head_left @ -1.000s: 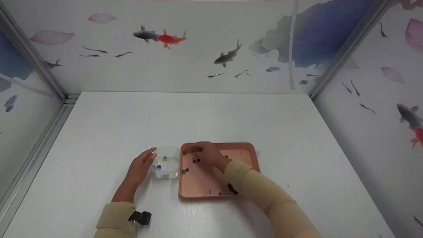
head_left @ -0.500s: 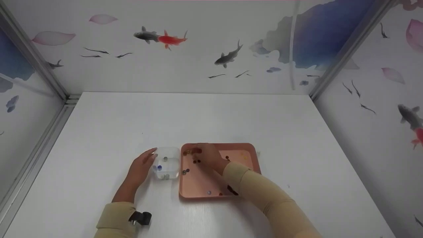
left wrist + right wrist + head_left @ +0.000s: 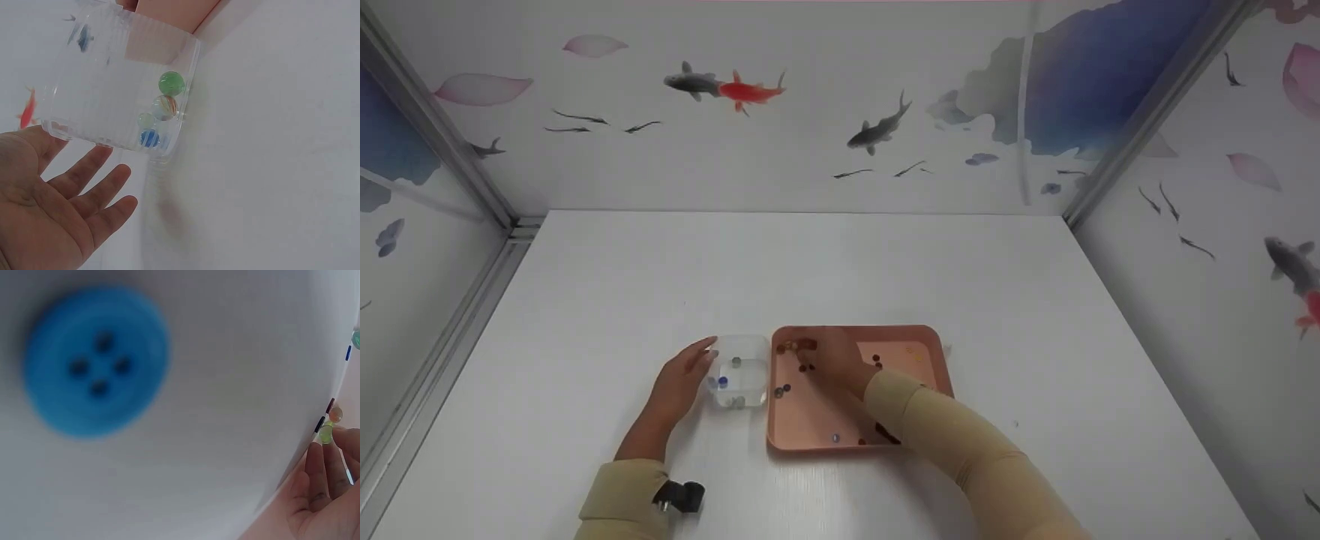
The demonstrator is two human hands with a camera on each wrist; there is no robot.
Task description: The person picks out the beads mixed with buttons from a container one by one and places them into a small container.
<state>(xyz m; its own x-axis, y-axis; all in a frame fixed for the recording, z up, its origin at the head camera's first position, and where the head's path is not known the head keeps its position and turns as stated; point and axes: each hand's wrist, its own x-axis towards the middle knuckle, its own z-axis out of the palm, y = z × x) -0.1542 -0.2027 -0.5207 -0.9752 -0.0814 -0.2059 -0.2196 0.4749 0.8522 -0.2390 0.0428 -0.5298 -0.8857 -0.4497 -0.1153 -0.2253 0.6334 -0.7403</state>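
My left hand [image 3: 679, 379] rests its fingertips against the left side of a clear plastic box [image 3: 746, 346], its fingers spread and loosely bent in the left wrist view. Inside the box are a green marble [image 3: 171, 83], a swirled marble [image 3: 165, 107], a small clear marble [image 3: 145, 120] and a blue marble [image 3: 149, 138]. My right hand [image 3: 836, 356] reaches down into the far left part of a pink tray [image 3: 817, 424]. Between its thumb and fingertips it pinches a yellow-green marble [image 3: 325, 433]. An orange marble [image 3: 336, 414] lies right beside that one.
Small dark pieces [image 3: 877, 361] and yellow pieces [image 3: 913, 353] lie at the tray's right side. A pale blue marble [image 3: 835, 437] is near its front edge. A blue four-hole button [image 3: 95, 363] looms in the right wrist view. Patterned walls [image 3: 810, 180] enclose the white table [image 3: 607, 277].
My right hand has lowered slightly and shifted a little within the tray's far left part. My left hand and the box keep their places.
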